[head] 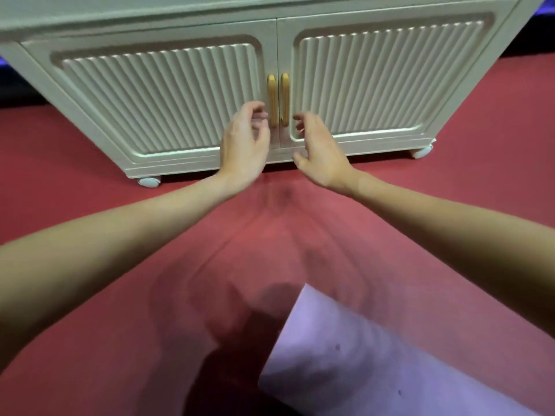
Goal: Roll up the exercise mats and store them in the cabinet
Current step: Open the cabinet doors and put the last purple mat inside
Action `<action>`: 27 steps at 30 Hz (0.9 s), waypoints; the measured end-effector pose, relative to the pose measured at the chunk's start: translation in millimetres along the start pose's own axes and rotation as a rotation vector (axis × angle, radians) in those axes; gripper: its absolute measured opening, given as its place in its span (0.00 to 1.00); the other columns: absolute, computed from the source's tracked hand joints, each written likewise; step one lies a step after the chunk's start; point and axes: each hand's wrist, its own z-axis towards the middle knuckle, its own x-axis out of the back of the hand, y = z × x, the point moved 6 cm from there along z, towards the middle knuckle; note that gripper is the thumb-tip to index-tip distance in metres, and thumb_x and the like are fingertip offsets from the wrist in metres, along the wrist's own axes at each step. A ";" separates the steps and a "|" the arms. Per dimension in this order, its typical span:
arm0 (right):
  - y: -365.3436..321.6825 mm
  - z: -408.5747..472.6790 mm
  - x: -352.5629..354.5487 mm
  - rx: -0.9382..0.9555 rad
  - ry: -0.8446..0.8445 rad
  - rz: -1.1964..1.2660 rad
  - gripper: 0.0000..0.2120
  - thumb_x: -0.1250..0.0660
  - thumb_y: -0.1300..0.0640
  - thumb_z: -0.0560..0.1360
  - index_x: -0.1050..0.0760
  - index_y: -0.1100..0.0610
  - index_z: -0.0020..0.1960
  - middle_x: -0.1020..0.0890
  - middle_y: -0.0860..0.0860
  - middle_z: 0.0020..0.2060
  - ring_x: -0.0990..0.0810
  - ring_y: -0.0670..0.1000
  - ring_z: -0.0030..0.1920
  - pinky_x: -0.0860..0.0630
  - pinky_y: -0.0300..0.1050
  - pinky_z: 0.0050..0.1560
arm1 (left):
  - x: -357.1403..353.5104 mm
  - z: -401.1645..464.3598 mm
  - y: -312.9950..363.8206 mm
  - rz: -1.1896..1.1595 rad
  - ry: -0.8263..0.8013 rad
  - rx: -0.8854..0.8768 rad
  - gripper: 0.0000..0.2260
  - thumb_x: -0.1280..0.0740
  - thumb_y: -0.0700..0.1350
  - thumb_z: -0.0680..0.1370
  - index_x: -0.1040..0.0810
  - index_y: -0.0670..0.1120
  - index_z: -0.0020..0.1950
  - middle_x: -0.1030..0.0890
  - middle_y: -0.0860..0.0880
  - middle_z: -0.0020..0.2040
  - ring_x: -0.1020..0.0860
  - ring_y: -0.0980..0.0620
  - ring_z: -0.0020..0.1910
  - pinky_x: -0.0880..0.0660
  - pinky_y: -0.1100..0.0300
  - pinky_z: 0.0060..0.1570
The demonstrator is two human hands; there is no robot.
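Head view puts me low in front of a pale cabinet (270, 34) that fills the frame from ten to two o'clock, standing on small white casters on a red floor (90, 205). Its two ribbed doors, the left door (156, 97) and the right door (387, 82), are both closed and meet at the middle, each with a slim upright gold handle: the left handle (272, 99) and the right handle (285, 97) sit side by side just above centre. My left hand (244, 144) reaches up from eight o'clock, fingers loosely curled and spread, holding nothing, its fingertips just beside the left handle; whether they touch it I cannot tell, since they are blurred. My right hand (319, 148) comes in from four o'clock, likewise half open with the fingers bent and the thumb low, empty, near the lower end of the right handle and apart from it by a narrow gap. Both bare forearms cross the frame toward the middle. Down at five o'clock lies a rolled lilac mat (375, 355), a fat cylinder resting on the floor with one end pointing toward twelve o'clock and its length running off the lower right edge; a couple of small dark specks mark its surface. It is well apart from the cabinet, and neither hand touches it. Dark shadow pools on the floor just left of the roll, at six o'clock.
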 end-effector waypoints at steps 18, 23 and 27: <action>2.8 24.0 -8.3 0.016 0.061 0.131 0.20 0.37 0.67 0.71 0.31 0.61 0.62 0.26 0.59 0.52 0.27 0.56 0.53 0.29 0.51 0.54 | 2.8 31.3 17.9 0.074 -0.073 0.071 0.07 0.30 0.44 0.77 0.23 0.43 0.42 0.18 0.44 0.38 0.18 0.46 0.42 0.23 0.53 0.48; 6.0 27.8 -4.5 0.013 -0.036 0.145 0.25 0.41 0.70 0.67 0.31 0.59 0.63 0.27 0.55 0.50 0.30 0.51 0.49 0.32 0.43 0.50 | 23.5 -11.7 30.7 0.207 -0.196 -0.149 0.12 0.31 0.46 0.77 0.25 0.41 0.38 0.20 0.47 0.33 0.23 0.51 0.34 0.30 0.66 0.37; 4.0 30.4 -0.8 -0.025 -0.046 0.260 0.16 0.39 0.68 0.69 0.28 0.56 0.54 0.25 0.54 0.46 0.28 0.52 0.43 0.31 0.45 0.44 | 57.1 -65.9 28.7 0.154 -0.255 -0.200 0.09 0.33 0.44 0.79 0.24 0.39 0.43 0.17 0.48 0.38 0.18 0.54 0.38 0.22 0.56 0.43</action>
